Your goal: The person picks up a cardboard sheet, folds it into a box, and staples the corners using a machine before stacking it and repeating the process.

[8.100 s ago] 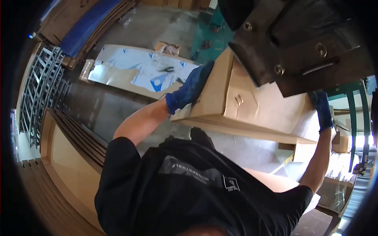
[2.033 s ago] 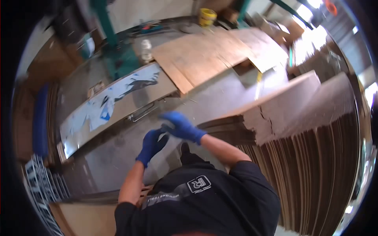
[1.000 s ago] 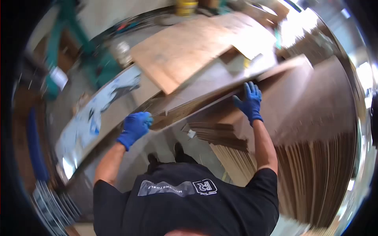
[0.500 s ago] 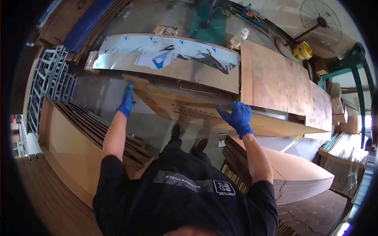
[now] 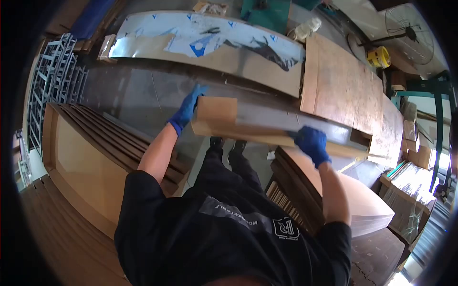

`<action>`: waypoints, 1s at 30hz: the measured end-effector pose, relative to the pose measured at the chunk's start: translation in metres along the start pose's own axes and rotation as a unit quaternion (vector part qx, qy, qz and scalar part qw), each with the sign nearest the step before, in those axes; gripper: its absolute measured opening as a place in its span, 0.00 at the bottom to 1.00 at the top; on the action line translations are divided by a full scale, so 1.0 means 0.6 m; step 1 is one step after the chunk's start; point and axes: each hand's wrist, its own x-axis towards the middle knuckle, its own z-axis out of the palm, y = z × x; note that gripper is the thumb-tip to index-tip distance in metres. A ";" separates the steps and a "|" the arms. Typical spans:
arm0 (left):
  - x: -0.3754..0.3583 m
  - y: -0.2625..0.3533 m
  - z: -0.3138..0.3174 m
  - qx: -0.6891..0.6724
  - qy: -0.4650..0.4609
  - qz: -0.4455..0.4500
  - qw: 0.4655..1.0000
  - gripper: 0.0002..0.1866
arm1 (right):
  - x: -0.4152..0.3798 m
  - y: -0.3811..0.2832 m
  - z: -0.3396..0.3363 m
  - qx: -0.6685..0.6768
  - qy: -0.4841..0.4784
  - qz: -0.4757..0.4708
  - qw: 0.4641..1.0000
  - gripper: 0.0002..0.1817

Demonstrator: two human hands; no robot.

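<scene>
A long piece of folded cardboard stands edge-up in front of my body, its near part smeared by motion. My left hand, in a blue glove, holds its left end beside an upright flap, with some fingertips showing past the flap's edge. My right hand, also gloved in blue, is closed over the cardboard's upper edge further right. That hand is slightly blurred, and its fingertips are partly hidden.
Beyond the cardboard lies a long panel with torn protective film, next to plywood boards. Stacked cardboard trays stand left, and flat cardboard stacks right. A metal rack, fan and yellow bucket stand further off.
The cardboard has come away from the film-covered panel towards my body and turned more edge-up. My left hand has moved right and closed on its end; my right hand has moved right and slightly nearer.
</scene>
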 end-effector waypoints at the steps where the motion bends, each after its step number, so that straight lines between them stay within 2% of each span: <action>1: -0.025 -0.001 0.001 -0.003 -0.001 -0.004 1.000 0.31 | 0.041 -0.003 -0.009 -0.026 -0.101 0.046 0.993 0.27; 3: -0.068 0.004 -0.005 -0.007 0.000 -0.004 1.000 0.28 | 0.110 -0.020 0.007 -0.038 -0.204 0.041 0.977 0.30; 4: -0.088 0.025 0.018 0.052 0.020 -0.020 0.998 0.20 | 0.118 -0.019 0.041 -0.023 -0.220 0.052 0.974 0.33; 6: -0.082 -0.029 0.004 0.127 0.003 0.059 0.990 0.16 | 0.137 0.008 0.135 -0.005 -0.247 0.071 0.967 0.38; 7: -0.071 -0.059 -0.008 0.164 -0.004 0.103 0.981 0.14 | 0.136 0.026 0.158 0.004 -0.256 0.079 0.963 0.41; 8: -0.052 -0.089 -0.027 0.143 -0.014 0.086 0.986 0.13 | 0.126 0.020 0.127 0.003 -0.250 0.075 0.965 0.41; 9: -0.022 -0.114 -0.046 0.121 -0.023 0.074 0.990 0.12 | 0.117 0.012 0.084 -0.003 -0.238 0.070 0.969 0.41; 11: 0.018 -0.071 -0.025 0.129 -0.029 0.091 0.987 0.12 | 0.084 0.042 0.051 -0.069 -0.151 0.023 0.986 0.37; 12: 0.006 -0.038 0.020 0.158 -0.021 0.106 0.981 0.12 | 0.058 0.060 0.016 -0.053 -0.033 -0.012 0.998 0.35; 13: -0.006 -0.004 0.060 0.188 -0.011 0.113 0.976 0.13 | 0.051 0.085 -0.030 -0.055 0.009 -0.026 0.998 0.33; 14: -0.009 0.041 0.092 0.240 -0.050 0.181 0.953 0.14 | 0.044 0.110 -0.077 -0.057 0.052 -0.041 0.996 0.32; 15: -0.007 0.098 0.123 0.291 -0.091 0.242 0.921 0.16 | 0.038 0.131 -0.132 -0.080 0.020 -0.029 0.996 0.31; 16: 0.003 0.166 0.154 0.340 -0.131 0.302 0.881 0.18 | 0.024 0.126 -0.198 -0.034 0.059 -0.003 0.998 0.28; 17: 0.003 0.236 0.183 0.394 -0.141 0.411 0.810 0.19 | 0.017 0.123 -0.266 0.008 0.099 0.021 0.995 0.27; 18: 0.002 0.305 0.212 0.435 -0.130 0.518 0.725 0.21 | 0.019 0.138 -0.314 0.023 0.128 -0.034 0.991 0.26; 19: -0.016 0.371 0.238 0.469 -0.086 0.651 0.591 0.22 | 0.026 0.158 -0.355 0.037 0.153 -0.088 0.984 0.25; 20: -0.052 0.442 0.269 0.471 -0.094 0.592 0.647 0.22 | 0.039 0.176 -0.394 -0.110 0.191 -0.189 0.957 0.19; 21: -0.074 0.499 0.293 0.470 -0.102 0.530 0.698 0.22 | 0.062 0.201 -0.429 -0.254 0.225 -0.282 0.897 0.15; 22: -0.055 0.538 0.300 0.426 -0.135 0.563 0.696 0.22 | 0.106 0.267 -0.459 -0.341 0.225 -0.276 0.870 0.10; 23: -0.036 0.572 0.307 0.379 -0.172 0.592 0.690 0.22 | 0.124 0.297 -0.474 -0.333 0.217 -0.250 0.883 0.07; 24: -0.040 0.599 0.330 0.320 -0.179 0.506 0.781 0.22 | 0.143 0.327 -0.489 -0.325 0.211 -0.224 0.894 0.05; 26: -0.049 0.650 0.369 0.184 -0.181 0.307 0.916 0.23 | 0.158 0.337 -0.518 -0.119 0.187 -0.140 0.965 0.07; 27: -0.015 0.641 0.362 0.127 -0.184 0.347 0.911 0.24 | 0.164 0.339 -0.530 -0.012 0.170 -0.097 0.981 0.08; 29: 0.083 0.615 0.342 0.016 -0.183 0.427 0.885 0.25 | 0.196 0.338 -0.557 0.204 0.136 -0.016 0.969 0.13; 30: 0.089 0.597 0.316 0.085 -0.160 0.415 0.892 0.26 | 0.187 0.323 -0.556 0.205 0.095 0.042 0.973 0.14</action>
